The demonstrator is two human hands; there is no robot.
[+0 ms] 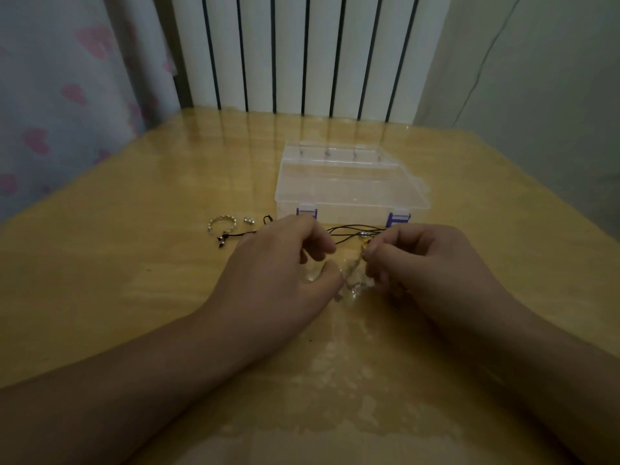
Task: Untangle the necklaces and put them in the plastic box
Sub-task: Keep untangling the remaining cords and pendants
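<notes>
**Op A:** Starting big. On my feed the bench [134, 297] carries one clear plastic box [352, 186] with two blue latches on its near wall. It sits just beyond the hands and its lid looks down to me, so I'd judge it has to be opened before anything goes in. It looks light and rigid, and easy to take by the edges.

**Op B:** And the hands?

**Op A:** There are two. The left hand [285, 263] has curled fingers, thumb and forefinger drawn together as if pinching a strand. The right hand [426, 260] is curled too, its fingertips nipping something small and gold-coloured right at the knot.

**Op B:** How many necklaces do you count?

**Op A:** I count two, though the light is dim and I won't swear to it. One is a black cord necklace [352, 228], looping between the hands and the box and running left behind the left hand. The other is a thin pale chain [352, 273], hanging between the fingers down to the bench. Both are nearly weightless and limp. The cord should grip well, while the chain will slip and kink, and it would snap if yanked. I'd hold close beside the tangle and tease loops apart rather than pull the ends.

**Op B:** Anything else?

**Op A:** One silver ring-shaped piece [221, 224] lies left of the hands, with one tiny silver bit [247, 220] just beside it.
</notes>
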